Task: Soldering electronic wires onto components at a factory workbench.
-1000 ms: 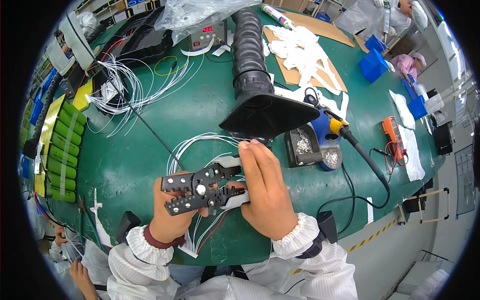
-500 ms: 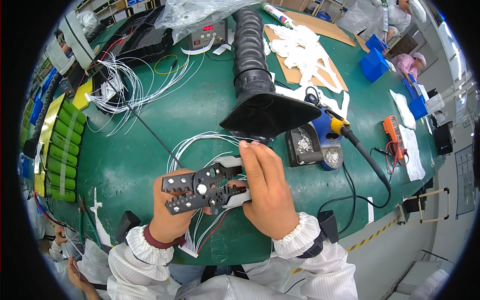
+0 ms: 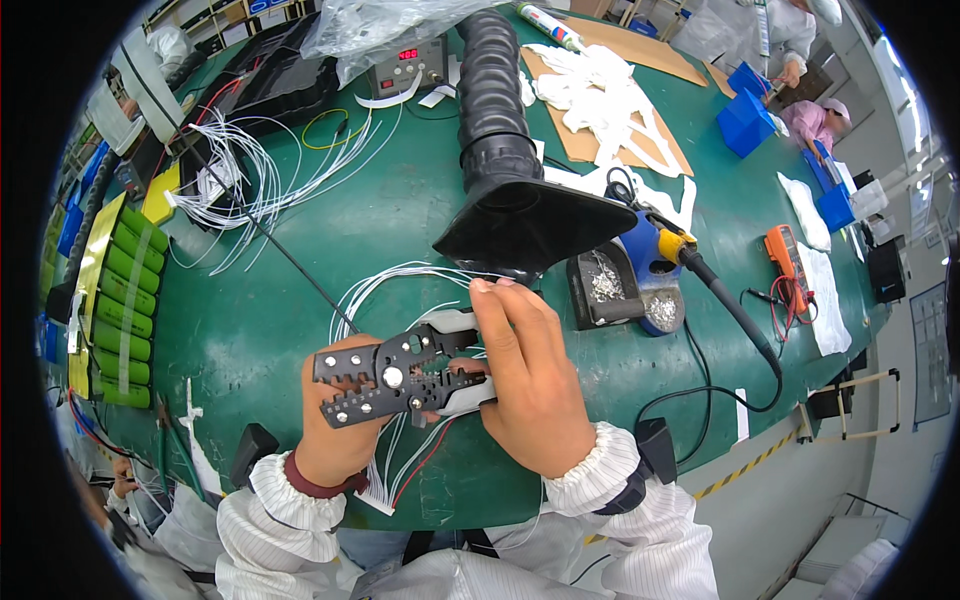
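Note:
A wire stripper with a black toothed head and grey handles lies across the middle of the view. My right hand is closed round its handles, and the jaws point left. My left hand sits under the jaws, its fingers curled and largely hidden by the tool. A bundle of white wires loops above my hands and passes through my left hand's grip. Below that hand, the wires and one red wire end at a white connector near the table edge.
A black fume hose hood hangs just beyond my hands. Right of it stand a soldering iron in its holder and an orange multimeter. Green battery cells and pliers lie left. More white wires lie behind.
The stripper and both hands have shifted slightly left in the picture, along with small shifts of the whole scene. Both grips look the same.

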Available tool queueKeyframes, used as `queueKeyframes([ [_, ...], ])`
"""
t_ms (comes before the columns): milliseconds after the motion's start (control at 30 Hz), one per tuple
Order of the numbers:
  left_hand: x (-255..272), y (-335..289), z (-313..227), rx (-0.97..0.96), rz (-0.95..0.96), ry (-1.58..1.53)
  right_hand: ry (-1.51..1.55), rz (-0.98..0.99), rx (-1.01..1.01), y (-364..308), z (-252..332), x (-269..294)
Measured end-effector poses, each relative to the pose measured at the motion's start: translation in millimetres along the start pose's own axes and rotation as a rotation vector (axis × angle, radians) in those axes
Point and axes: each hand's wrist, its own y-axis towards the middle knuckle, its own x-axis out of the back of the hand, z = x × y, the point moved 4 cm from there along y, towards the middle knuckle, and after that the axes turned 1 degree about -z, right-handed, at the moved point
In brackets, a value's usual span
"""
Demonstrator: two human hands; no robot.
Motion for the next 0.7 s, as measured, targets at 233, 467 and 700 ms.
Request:
queueKeyframes([
  [233, -0.4, -1.2, 0.7, 0.022, -0.018, -0.004, 0.002, -0.011, -0.011, -0.7, -0.9, -1.2],
  [467, 1.7, -1.3, 5.7, 0.004, -0.014, 0.014, 0.007, -0.024, -0.018, -0.8, -2.5, -0.6],
  [700, 3.2, -4.1, 4.6, -0.001, -0.053, 0.064, 0.016, -0.021, -0.021, -0.1, -1.1, -1.4],
])
